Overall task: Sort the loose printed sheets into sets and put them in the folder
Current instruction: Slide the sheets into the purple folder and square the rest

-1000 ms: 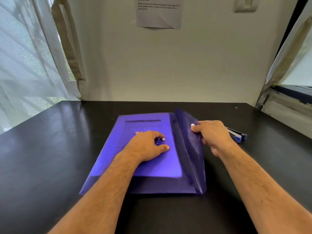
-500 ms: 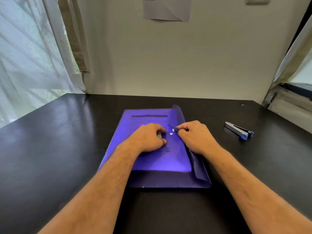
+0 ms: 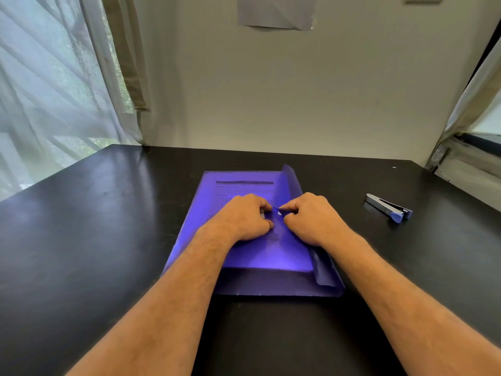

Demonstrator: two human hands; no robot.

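Lying flat at the centre of the frame on a black table (image 3: 81, 226): one translucent purple folder (image 3: 271, 280), long edge running away from the viewer. Printed sheets (image 3: 244, 185) sit inside it, a dark heading bar and lines of text showing through the cover toward the folder's far end.

Flap (image 3: 291, 183): along the folder's right edge, folded over toward the middle, its far corner standing slightly raised; its near end curls at the lower right of the folder.

Left hand (image 3: 244, 221): knuckles up, resting on the folder cover at mid-frame, fingers curled under, thumb and forefinger tips meeting at the flap's pointed tip beside a small white snap button (image 3: 279, 213). Whether these fingers actually pinch the flap or only press the cover cannot be told.

Right hand (image 3: 311, 218): just right of the left hand, nearly touching it, fingers curled, thumb and forefinger pinching the tip of the flap over the button.

Stapler (image 3: 389, 207): blue and grey, lying on the table at the right of the frame, well apart from the folder.

Surroundings: sheer curtain (image 3: 54, 90) at upper left; grey paper notice (image 3: 276, 12) on the wall at top centre; window frame (image 3: 471, 147) at right edge.
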